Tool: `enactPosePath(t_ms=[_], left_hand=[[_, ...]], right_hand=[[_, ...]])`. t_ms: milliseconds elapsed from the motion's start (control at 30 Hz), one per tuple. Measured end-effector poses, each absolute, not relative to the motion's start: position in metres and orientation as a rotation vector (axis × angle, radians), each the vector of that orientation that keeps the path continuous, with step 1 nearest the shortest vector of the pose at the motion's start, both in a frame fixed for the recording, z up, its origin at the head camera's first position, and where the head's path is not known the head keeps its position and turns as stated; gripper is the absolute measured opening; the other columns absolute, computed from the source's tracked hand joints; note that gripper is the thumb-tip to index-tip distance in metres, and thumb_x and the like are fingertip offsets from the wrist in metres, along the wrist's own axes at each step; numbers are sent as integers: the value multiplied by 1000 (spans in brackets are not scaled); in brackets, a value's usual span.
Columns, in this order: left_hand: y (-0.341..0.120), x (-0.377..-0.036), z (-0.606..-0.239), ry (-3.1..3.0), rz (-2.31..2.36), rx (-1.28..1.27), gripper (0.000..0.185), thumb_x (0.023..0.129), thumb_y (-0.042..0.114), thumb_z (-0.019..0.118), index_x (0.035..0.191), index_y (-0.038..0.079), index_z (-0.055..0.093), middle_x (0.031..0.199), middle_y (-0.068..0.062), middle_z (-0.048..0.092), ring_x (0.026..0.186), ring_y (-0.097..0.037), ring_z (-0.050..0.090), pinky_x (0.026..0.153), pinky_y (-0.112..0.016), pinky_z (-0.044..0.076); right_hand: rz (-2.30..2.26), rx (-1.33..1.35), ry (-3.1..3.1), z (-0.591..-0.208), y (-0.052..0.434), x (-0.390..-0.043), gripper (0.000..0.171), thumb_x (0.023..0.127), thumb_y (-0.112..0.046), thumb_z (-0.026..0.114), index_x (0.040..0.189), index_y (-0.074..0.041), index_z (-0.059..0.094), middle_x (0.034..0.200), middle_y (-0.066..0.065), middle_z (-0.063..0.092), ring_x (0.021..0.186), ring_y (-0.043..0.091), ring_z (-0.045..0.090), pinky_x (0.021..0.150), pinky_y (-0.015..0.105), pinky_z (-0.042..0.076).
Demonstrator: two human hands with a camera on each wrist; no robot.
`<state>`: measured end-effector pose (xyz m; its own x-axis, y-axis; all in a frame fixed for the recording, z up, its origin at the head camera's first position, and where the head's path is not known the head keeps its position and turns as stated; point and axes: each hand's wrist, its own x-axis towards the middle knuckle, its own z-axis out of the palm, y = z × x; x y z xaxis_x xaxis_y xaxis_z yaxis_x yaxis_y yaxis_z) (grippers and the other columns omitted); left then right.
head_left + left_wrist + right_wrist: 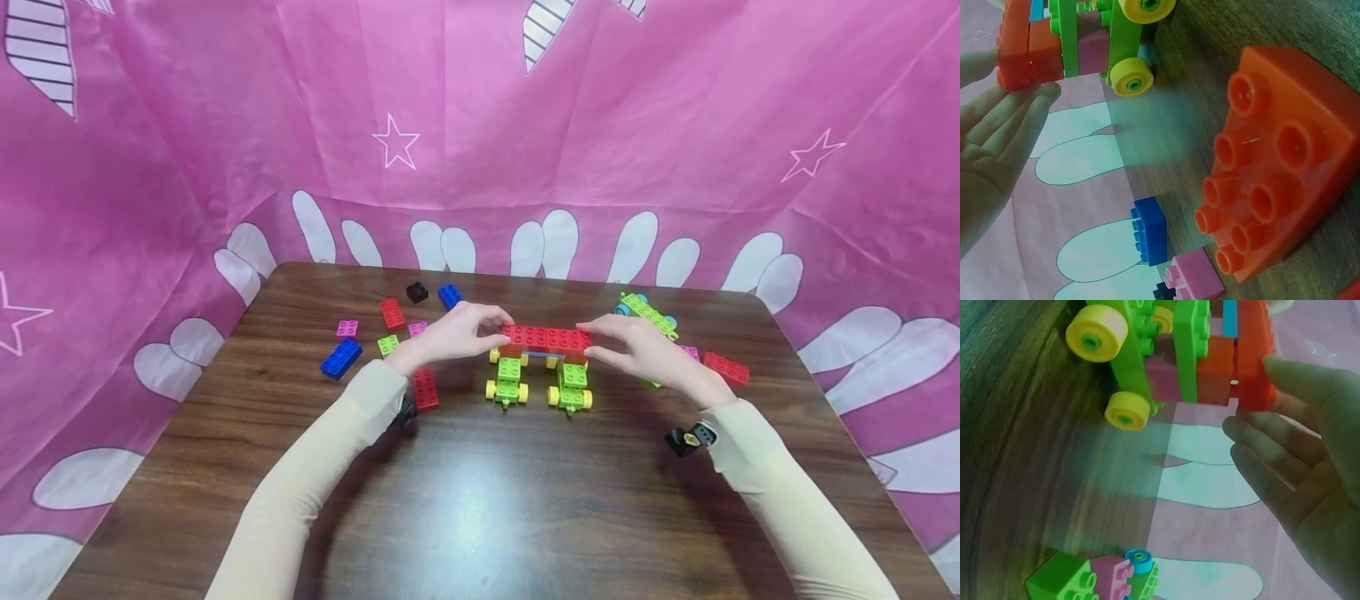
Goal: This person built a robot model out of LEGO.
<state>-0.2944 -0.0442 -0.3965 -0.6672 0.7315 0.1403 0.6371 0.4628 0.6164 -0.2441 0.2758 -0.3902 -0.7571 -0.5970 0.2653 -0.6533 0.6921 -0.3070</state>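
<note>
Here, dark wood table [480, 500], pink starred backdrop [225, 125], left hand [450, 333] and right hand [645, 350] pinching red brick [546, 337]

Red long brick [546, 337] on lime-green carts [507, 379] with yellow wheels [491, 389]. Dark brown wood-grain table [480, 483]. Loose blue brick [341, 358] near the table's left edge, black one [417, 292] by the far edge. Pink backdrop [480, 125] patterned with white stars and petals. Cream sleeves [300, 492].

Dark wood table [480, 500]; pink backdrop [480, 125]. Loose bricks: blue [341, 358], red [425, 388], black [417, 292], pink [347, 328]. Far right: green wheeled piece [647, 312].
</note>
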Motion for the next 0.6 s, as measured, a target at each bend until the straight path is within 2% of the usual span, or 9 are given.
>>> enactPosePath(t_ms=[300, 600], left_hand=[[-43, -294, -392, 2575, 929, 1178, 33, 95, 26, 67, 122, 7, 68, 119, -8, 73, 114, -19, 69, 98, -33, 56], [-41, -293, -387, 2574, 835, 1179, 38, 97, 24, 64, 129, 4, 65, 125, -11, 70, 114, -20, 69, 99, -32, 55]], right_hand=[[535, 1079, -2652, -389, 273, -245, 39, 82, -13, 80, 118, -3, 71, 102, 9, 71, 89, 21, 66, 72, 36, 57], [493, 1099, -2664, -384, 271, -246, 39, 82, -15, 80, 117, -1, 72, 98, 9, 73, 83, 20, 67, 69, 35, 57]])
